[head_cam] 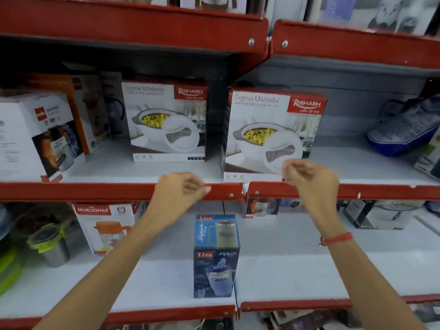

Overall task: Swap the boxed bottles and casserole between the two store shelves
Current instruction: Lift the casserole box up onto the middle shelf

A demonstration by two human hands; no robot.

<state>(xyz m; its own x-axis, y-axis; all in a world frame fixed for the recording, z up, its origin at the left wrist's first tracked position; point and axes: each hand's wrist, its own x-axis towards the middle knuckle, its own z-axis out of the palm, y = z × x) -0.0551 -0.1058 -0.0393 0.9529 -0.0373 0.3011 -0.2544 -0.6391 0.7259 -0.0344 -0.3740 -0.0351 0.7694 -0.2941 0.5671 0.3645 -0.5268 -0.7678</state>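
Two casserole boxes on the upper shelf, the left casserole box [166, 120] at about 11 o'clock and the right casserole box [273, 134] at 1 o'clock, each read "Sigma Marbella", "INSULATED CASSEROLE" and "RISHABH" on a red corner patch. The left one also shows "1700". Below, at 6 o'clock, the stacked bottle boxes [216, 256] each read "Liza". At 8 o'clock a jug box [104, 225] reads "MURLIDHAR".

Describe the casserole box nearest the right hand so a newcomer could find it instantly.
Start at the upper white shelf with the red front lip. Two identical Sigma Marbella casserole boxes stand on it; take the right-hand casserole box, at the front edge just right of the shelf joint, directly behind the right hand. Unlike its twin, set further back and left, it stands forward at the lip.
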